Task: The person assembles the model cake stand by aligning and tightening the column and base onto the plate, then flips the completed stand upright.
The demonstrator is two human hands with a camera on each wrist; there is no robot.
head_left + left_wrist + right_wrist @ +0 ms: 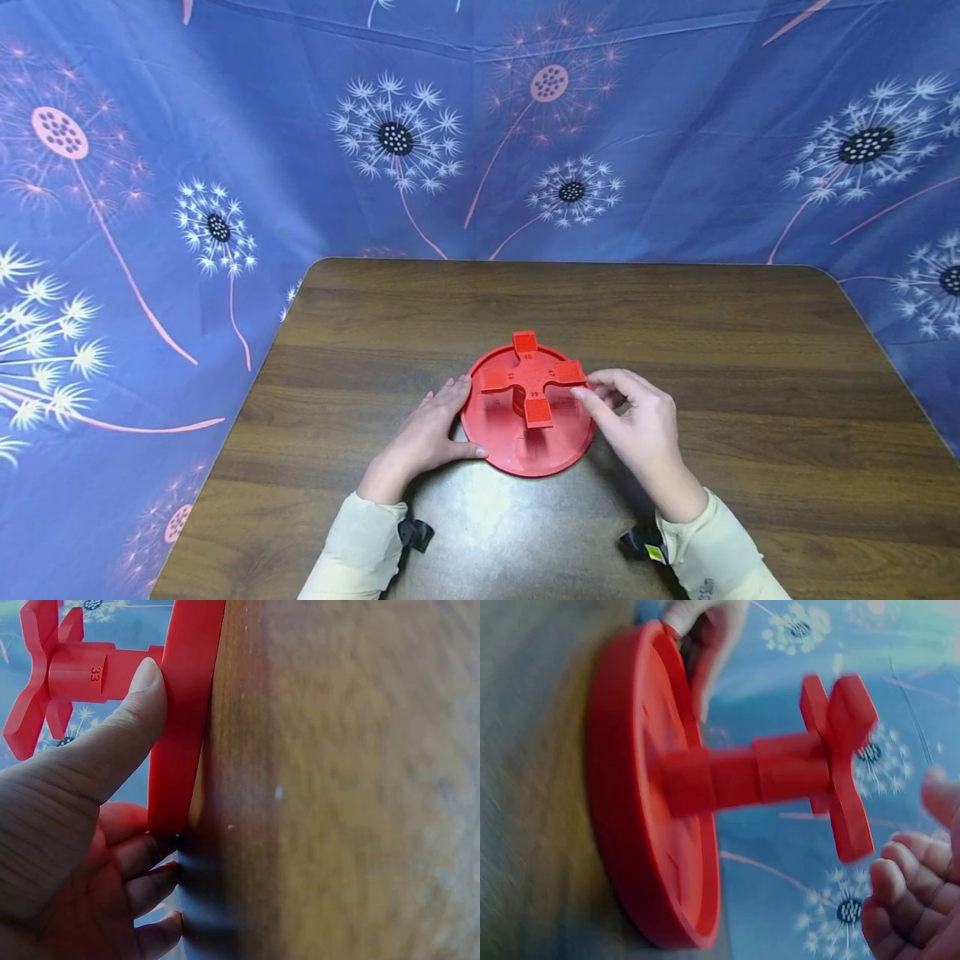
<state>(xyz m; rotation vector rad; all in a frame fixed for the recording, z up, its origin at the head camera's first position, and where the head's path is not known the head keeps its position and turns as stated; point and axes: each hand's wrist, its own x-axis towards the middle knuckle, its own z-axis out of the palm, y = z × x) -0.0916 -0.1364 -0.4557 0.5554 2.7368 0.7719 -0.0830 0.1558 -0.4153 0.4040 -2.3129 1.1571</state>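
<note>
A red round plastic base (517, 454) with a raised rim lies on the table. From its middle rises a stepped red post (735, 776), marked 33 in the left wrist view. A red four-armed cross piece (531, 379) with small numbers tops the post. My left hand (427, 429) holds the base's left rim, thumb on the near side, fingers spread along the far side. Beside the cross's right arm is my right hand (637, 417), thumb and forefinger close together in the head view. In the right wrist view its loosely bent fingers (911, 870) stand apart from the cross.
The brown wood-grain table (750, 375) has rounded far corners. Blue cloth (285, 108) with a dandelion print hangs behind it and along the sides. Black straps (416, 534) sit at both wrists, over pale sleeves (360, 546).
</note>
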